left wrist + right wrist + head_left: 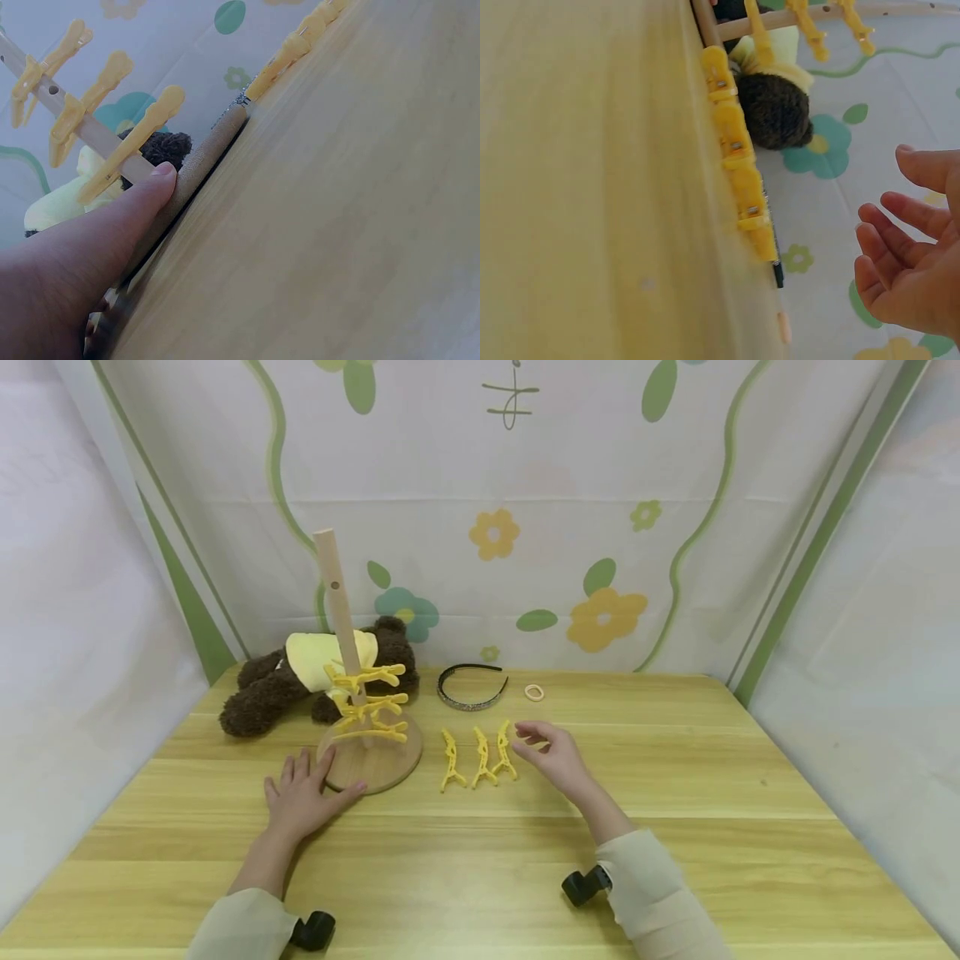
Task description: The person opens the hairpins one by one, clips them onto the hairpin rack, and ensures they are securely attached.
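A wooden stand [337, 602] with a round base [393, 767] rises at left, three yellow hair clips [378, 703] fixed one above another on its post. My left hand [303, 800] lies against the near left of the base, fingers spread. In the left wrist view its thumb [142, 199] rests on the base's edge. Three more yellow hair clips [482, 760] lie in a row on the table, right of the stand. Just right of them, above the table, my right hand [553, 762] holds nothing. The right wrist view shows its fingers [889, 251] loosely bent, apart from the clips.
Behind the stand a brown teddy bear [258, 693] in a yellow shirt lies on its side. A dark, glittery headband [471, 706] and a small pale ring-shaped band [534, 693] lie near the back edge of the wooden table [480, 877]. A flowered cloth [420, 468] hangs behind.
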Tool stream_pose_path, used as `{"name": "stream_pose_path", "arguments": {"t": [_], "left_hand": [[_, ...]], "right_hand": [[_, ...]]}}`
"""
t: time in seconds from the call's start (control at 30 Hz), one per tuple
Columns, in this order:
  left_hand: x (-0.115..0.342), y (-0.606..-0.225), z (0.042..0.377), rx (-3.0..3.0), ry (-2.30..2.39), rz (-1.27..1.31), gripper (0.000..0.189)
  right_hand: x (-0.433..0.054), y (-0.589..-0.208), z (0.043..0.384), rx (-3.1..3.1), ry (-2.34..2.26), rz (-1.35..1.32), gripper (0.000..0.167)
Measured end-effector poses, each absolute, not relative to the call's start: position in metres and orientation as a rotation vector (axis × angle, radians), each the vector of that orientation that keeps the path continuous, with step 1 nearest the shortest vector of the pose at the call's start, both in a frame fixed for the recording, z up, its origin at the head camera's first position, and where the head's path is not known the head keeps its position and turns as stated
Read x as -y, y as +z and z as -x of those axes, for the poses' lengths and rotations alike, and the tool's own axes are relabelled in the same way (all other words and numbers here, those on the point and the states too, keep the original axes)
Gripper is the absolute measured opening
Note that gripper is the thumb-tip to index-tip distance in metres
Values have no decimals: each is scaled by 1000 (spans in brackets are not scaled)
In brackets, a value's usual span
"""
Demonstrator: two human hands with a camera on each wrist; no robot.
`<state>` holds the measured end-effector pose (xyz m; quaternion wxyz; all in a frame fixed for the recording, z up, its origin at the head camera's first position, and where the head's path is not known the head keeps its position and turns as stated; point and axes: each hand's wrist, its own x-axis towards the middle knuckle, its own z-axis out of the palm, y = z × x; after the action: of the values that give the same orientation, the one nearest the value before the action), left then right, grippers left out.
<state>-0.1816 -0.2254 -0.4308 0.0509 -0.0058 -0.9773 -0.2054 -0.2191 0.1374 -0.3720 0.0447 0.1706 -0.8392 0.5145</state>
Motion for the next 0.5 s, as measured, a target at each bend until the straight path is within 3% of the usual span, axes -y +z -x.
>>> {"name": "stream_pose_path", "arguments": {"t": [0.5], "left_hand": [[227,-433,182,2969,-624,18,93]], "right_hand": [[-137,-417,224,2623,1601,-389,30]]}}
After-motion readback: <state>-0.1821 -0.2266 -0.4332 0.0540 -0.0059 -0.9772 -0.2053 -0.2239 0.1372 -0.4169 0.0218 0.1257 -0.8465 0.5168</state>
